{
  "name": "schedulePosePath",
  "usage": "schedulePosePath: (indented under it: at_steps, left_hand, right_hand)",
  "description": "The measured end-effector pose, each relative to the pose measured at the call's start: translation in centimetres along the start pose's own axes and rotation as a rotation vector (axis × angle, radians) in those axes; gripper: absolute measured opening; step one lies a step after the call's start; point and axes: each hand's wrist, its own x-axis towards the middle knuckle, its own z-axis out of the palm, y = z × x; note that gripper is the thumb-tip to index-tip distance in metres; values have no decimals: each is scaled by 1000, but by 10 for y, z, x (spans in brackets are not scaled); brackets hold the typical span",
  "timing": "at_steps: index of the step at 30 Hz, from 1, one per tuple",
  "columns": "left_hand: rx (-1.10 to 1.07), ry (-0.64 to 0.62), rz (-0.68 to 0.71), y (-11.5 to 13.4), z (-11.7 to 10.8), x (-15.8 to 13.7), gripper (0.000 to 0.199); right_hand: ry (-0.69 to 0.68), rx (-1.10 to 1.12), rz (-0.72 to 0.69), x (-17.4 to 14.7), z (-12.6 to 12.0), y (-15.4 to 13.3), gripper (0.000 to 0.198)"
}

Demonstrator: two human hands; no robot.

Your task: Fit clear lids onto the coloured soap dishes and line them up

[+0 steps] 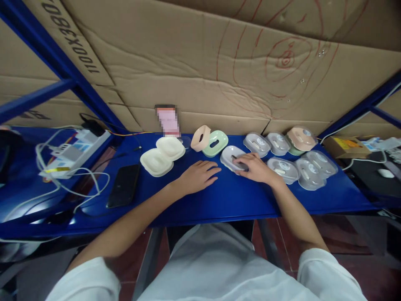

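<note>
While a blue tabletop (238,202) stretches across mid-frame, a person's left hand (199,177) is loosely spread near center; just right of center, the right hand (255,167) touches a pale gray dish (227,154), though whether it pinches it cannot be told.

Six labelled boxes (283,172), two hands (199,177)

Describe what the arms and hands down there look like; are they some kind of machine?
No, they are a person's own. The left hand and right hand are bare, with no gloves, rings or watch to be seen, and the forearms carry no cables or markings. The short left sleeve and right sleeve are plain, pale whitish cloth, like the shirt.
</note>
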Motion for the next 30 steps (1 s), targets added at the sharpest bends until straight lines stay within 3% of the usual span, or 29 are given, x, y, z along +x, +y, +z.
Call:
schedulePosePath:
  at_steps: [4,11,15,19,23,30]
  left_hand:
    - [4,68,66,1,15,3,34]
    - [82,-79,96,3,17,-4,26]
    - [108,-106,87,-2,11,-7,21]
    - [151,-74,85,-3,5,-9,32]
    - [182,38,73,-7,1,-8,51]
    - [213,-5,131,-22,7,-8,31]
  right_hand:
    - [-9,210,-110,-7,-12,-10,36]
    - [70,107,52,-7,-7,2,44]
    - [72,66,70,-5,-4,1,48]
    - [40,67,-20,-1,2,-14,45]
    - [3,70,-168,4,13,-35,40]
    - [-16,-2,-326,5,37,-57,45]
